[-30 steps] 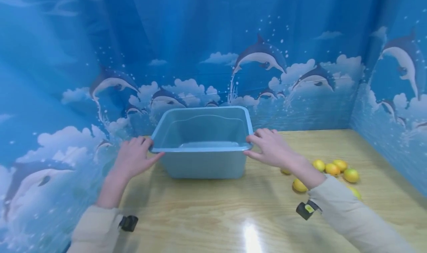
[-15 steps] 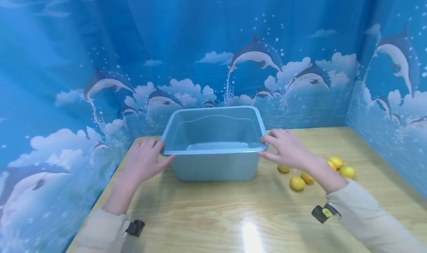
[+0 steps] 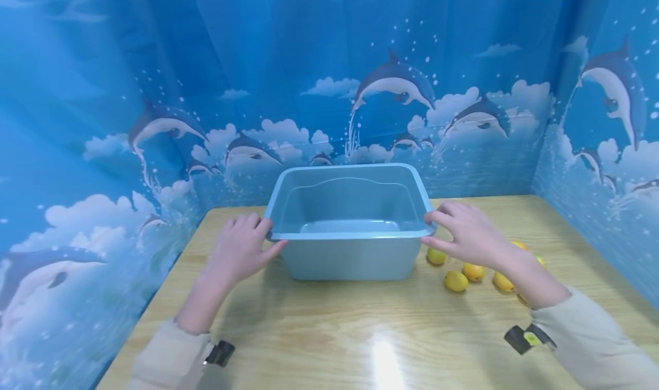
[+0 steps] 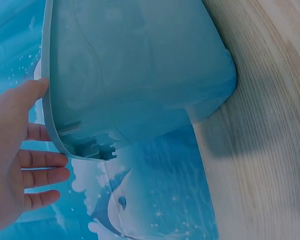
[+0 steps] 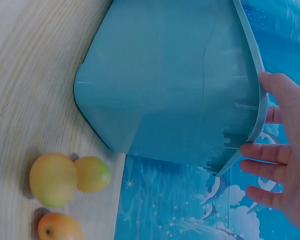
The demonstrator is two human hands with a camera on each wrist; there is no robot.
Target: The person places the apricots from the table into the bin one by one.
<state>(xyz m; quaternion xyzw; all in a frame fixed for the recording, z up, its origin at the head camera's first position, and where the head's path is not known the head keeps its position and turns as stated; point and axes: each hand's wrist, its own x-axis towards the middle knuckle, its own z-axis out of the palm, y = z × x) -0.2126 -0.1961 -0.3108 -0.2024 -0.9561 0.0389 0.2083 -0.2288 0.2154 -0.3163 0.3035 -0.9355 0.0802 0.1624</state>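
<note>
A blue plastic storage bin (image 3: 350,258) stands on the wooden table, its open top tilted into view and nothing inside. At its near left corner, my left hand (image 3: 239,250) pinches the rim; in the left wrist view the thumb lies on the edge and the fingers (image 4: 42,176) extend below the lip. My right hand (image 3: 465,233) grips the near right corner likewise, thumb on the rim (image 5: 264,102) in the right wrist view. Several yellow and orange fruits (image 3: 456,281) lie right of the bin, some hidden behind the right forearm.
The table (image 3: 319,338) reaches back to a blue dolphin-print curtain (image 3: 288,64) close behind the bin. More of that curtain hangs along the left and right sides. An orange fruit (image 5: 60,227) sits by two yellow ones in the right wrist view.
Both hands have moved the bin rightward across the table, bringing its right side closer to the fruits. The head view has also shifted slightly. Both hands keep their hold on the rim.
</note>
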